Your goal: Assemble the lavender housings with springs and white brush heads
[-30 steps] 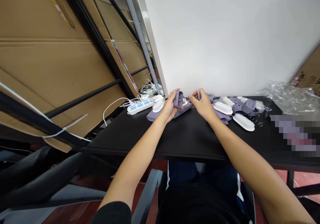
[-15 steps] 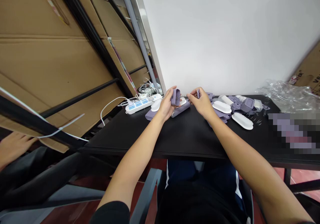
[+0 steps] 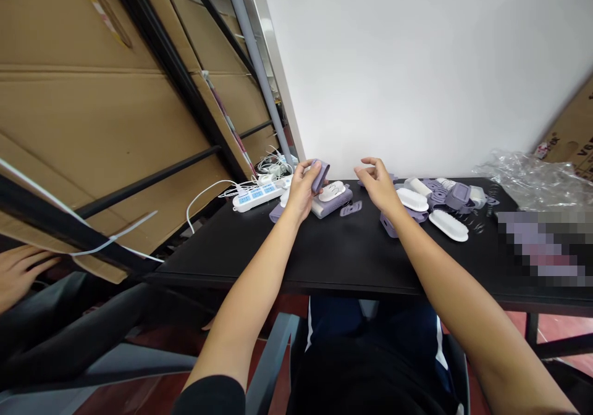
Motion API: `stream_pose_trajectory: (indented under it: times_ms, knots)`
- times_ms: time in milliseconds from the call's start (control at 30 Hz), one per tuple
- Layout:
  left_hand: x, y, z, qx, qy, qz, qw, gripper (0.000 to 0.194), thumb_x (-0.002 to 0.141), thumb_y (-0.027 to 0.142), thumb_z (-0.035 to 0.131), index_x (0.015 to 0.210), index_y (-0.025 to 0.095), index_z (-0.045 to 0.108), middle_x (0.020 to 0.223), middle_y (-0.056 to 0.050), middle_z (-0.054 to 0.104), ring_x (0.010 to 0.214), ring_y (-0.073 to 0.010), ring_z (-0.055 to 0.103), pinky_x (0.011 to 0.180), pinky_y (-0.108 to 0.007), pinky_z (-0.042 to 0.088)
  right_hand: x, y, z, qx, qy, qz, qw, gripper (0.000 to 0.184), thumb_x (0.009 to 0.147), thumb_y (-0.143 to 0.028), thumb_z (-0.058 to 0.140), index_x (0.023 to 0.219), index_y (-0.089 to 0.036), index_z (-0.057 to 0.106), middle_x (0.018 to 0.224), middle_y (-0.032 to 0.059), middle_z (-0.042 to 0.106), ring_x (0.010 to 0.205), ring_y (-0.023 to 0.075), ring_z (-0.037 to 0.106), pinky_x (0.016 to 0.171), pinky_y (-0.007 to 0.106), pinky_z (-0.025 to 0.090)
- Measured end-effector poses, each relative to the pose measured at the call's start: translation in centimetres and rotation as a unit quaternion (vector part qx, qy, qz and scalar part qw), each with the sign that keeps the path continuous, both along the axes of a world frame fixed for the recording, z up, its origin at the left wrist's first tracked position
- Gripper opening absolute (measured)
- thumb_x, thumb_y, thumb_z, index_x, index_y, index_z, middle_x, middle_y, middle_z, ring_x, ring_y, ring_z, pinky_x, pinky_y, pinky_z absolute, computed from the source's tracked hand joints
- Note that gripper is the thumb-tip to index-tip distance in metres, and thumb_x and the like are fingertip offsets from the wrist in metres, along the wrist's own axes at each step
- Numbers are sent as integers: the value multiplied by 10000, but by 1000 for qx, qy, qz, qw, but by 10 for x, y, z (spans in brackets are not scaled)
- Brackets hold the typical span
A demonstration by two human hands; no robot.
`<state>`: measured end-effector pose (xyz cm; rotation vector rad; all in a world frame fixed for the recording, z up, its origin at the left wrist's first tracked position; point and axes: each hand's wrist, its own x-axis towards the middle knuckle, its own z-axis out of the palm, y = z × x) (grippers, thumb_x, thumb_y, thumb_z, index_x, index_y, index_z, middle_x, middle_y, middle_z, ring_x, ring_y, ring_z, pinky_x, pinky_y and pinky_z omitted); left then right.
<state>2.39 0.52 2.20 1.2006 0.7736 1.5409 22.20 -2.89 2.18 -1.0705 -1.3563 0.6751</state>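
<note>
The lilac sleeve [image 3: 319,176] is pinched at its end by the left hand [image 3: 300,194], just above the white lid [image 3: 332,191], while the right hand [image 3: 378,186] is held open and empty, so the sleeve could be dropped if that slight pinch were loosened.

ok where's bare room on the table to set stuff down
Bare black tabletop runs along the near edge, below the small purple piece and white lids. Crowded: right of the right hand, up to the plastic wrap.

White wall [image 3: 393,63], cardboard sheets [image 3: 92,112] behind blk metal bars [image 3: 148,181], gray pole [image 3: 252,75], blk table [image 3: 352,254], red-brown flr [image 3: 560,328]
</note>
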Motion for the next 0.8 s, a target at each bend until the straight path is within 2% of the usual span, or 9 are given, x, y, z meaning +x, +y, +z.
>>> stream_pose_trajectory:
  times_ms: [100,200,300,400,500,567,667,733,800]
  knots:
    - [1,-5,-1,25,57,-25,998,468,796,516,835,1141,244,674,1014,-26,689,729,-113,659,521,-180,425,2,-3,4,34,-34,37,998,442,858,-538,695,1191,-260,614,1069,38,658,1011,215,633,952,394,492]
    - [2,-11,-3,35,133,-94,986,457,869,515,766,1252,277,686,996,-30,663,754,-128,637,545,-197,429,-1,-8,4,40,-85,101,990,511,864,-527,719,1296,-278,607,1095,40,668,979,211,640,907,381,504]
    - [4,-15,-7,25,179,-126,976,595,895,512,739,1441,332,584,954,-19,628,720,-126,600,533,-197,415,-4,-10,0,34,-173,128,976,467,874,-479,723,1292,-291,632,985,6,672,873,198,616,833,364,481]
    - [5,-13,-9,20,180,-138,974,656,935,585,661,1525,351,496,1063,-48,652,757,-139,614,551,-201,445,-3,-10,-2,26,-211,128,969,395,866,-480,725,1202,-284,659,841,-33,624,785,184,564,754,331,434]
    - [2,-2,-11,29,167,-113,979,627,995,690,454,1498,322,528,1173,-85,671,841,-175,651,612,-235,500,0,-7,-2,15,-177,119,977,364,845,-502,737,1093,-264,617,797,-53,578,743,165,531,710,307,403]
    - [-3,9,-14,51,198,-38,978,619,1018,687,371,1418,277,607,1171,-101,679,896,-196,662,710,-279,535,2,-4,-1,10,-145,110,983,361,838,-502,740,1038,-260,563,786,-63,561,725,155,518,701,301,396]
    - [-10,21,-23,127,342,72,928,490,1021,571,480,1308,230,683,1285,-129,673,1140,-256,638,1043,-404,484,9,2,-1,8,-103,96,990,393,824,-504,750,1010,-263,503,792,-67,563,724,150,529,710,301,408]
    - [-14,25,-30,145,446,89,879,489,990,541,554,1343,224,673,1351,-152,659,1259,-309,597,1153,-484,392,15,7,-1,12,-77,81,994,425,809,-522,758,1005,-267,480,804,-65,575,733,154,557,719,305,425]
    - [-16,24,-35,129,521,76,840,597,933,575,630,1422,234,630,1375,-174,654,1312,-362,579,1170,-527,363,21,12,-1,11,-47,57,997,459,794,-545,761,1010,-273,461,801,-66,579,728,158,583,713,307,441]
